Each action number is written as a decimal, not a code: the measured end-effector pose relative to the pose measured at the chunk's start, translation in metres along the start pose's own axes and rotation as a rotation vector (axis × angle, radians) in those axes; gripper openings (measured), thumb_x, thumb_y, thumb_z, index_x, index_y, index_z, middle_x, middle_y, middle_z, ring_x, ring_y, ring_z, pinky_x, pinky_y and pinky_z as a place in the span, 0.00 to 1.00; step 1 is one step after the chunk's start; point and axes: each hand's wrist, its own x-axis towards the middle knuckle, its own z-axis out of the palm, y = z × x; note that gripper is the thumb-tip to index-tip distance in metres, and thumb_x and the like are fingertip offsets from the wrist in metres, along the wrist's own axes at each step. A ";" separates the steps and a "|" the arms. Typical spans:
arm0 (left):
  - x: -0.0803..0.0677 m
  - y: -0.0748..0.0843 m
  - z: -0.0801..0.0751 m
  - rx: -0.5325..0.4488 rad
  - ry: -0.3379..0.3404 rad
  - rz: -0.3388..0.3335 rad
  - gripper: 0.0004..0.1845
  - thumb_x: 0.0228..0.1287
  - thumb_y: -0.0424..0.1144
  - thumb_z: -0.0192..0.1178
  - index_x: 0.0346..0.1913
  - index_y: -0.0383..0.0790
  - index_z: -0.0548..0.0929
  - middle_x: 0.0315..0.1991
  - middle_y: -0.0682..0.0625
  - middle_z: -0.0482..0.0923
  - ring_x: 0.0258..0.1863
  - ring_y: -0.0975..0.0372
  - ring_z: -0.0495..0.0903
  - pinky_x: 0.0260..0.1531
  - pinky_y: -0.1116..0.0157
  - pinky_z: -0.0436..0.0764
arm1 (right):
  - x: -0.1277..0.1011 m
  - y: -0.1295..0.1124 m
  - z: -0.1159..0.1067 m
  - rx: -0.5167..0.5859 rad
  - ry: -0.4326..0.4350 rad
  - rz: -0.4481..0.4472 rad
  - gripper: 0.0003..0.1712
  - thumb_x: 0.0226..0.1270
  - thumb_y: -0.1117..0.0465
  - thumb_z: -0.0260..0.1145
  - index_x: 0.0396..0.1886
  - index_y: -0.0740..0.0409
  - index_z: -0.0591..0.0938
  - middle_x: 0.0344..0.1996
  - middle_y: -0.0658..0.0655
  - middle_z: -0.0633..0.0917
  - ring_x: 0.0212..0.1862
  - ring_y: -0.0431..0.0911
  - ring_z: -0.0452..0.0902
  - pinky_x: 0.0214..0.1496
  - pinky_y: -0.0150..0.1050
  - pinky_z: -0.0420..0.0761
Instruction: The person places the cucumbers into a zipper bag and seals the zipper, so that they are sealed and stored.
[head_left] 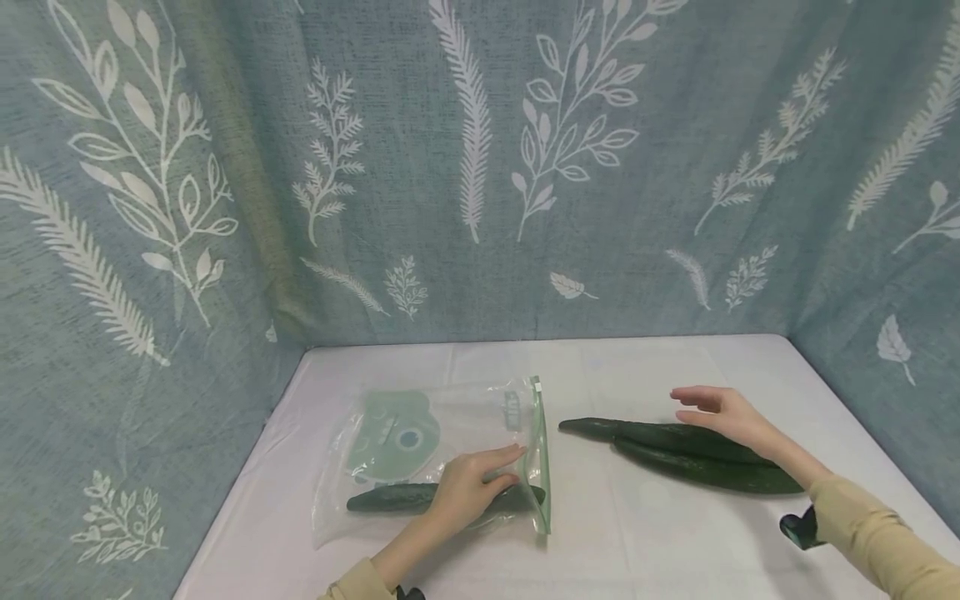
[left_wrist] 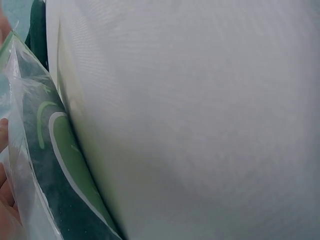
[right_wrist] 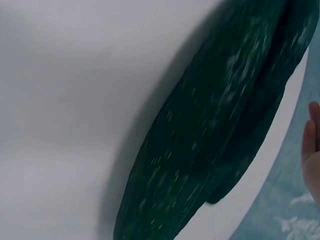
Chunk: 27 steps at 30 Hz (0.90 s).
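Observation:
A clear zip bag (head_left: 450,417) with a green print lies flat on the white table (head_left: 637,533); a dark green cucumber (head_left: 390,497) is inside it. My left hand (head_left: 472,485) rests on the bag over the cucumber, fingers fairly straight toward the zip edge. The left wrist view shows the bag (left_wrist: 30,150) and its cucumber (left_wrist: 55,200) close up. Two more cucumbers (head_left: 697,454) lie side by side to the right. Just above them hovers my right hand (head_left: 720,408), fingers relaxed and holding nothing. In the right wrist view the cucumbers (right_wrist: 220,125) fill the frame.
Blue-grey fabric with white leaf prints (head_left: 480,167) walls in the table at the back and both sides. Bare tabletop (head_left: 592,517) lies between the bag and the loose cucumbers. A dark wrist-worn device (head_left: 801,527) shows at my right sleeve.

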 end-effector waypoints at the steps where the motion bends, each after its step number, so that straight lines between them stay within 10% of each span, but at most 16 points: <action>1: 0.000 0.000 0.000 -0.001 0.000 0.003 0.22 0.51 0.45 0.62 0.53 0.50 0.77 0.52 0.53 0.76 0.49 0.63 0.77 0.49 0.67 0.76 | -0.001 0.003 -0.002 -0.018 0.000 0.001 0.27 0.62 0.53 0.60 0.57 0.62 0.72 0.54 0.64 0.75 0.56 0.60 0.68 0.52 0.46 0.76; 18: -0.001 0.000 0.002 0.011 0.000 -0.011 0.23 0.51 0.46 0.61 0.53 0.53 0.76 0.52 0.54 0.76 0.49 0.63 0.77 0.49 0.66 0.77 | -0.016 0.028 -0.015 -0.095 -0.030 0.043 0.28 0.61 0.54 0.61 0.55 0.70 0.71 0.51 0.68 0.76 0.54 0.64 0.69 0.52 0.55 0.72; 27: -0.001 0.001 0.001 0.007 0.000 -0.012 0.22 0.51 0.44 0.62 0.53 0.53 0.76 0.52 0.55 0.76 0.49 0.64 0.77 0.49 0.68 0.76 | -0.015 0.035 -0.012 -0.082 -0.108 0.049 0.28 0.60 0.53 0.62 0.54 0.70 0.72 0.49 0.67 0.77 0.53 0.62 0.70 0.47 0.39 0.79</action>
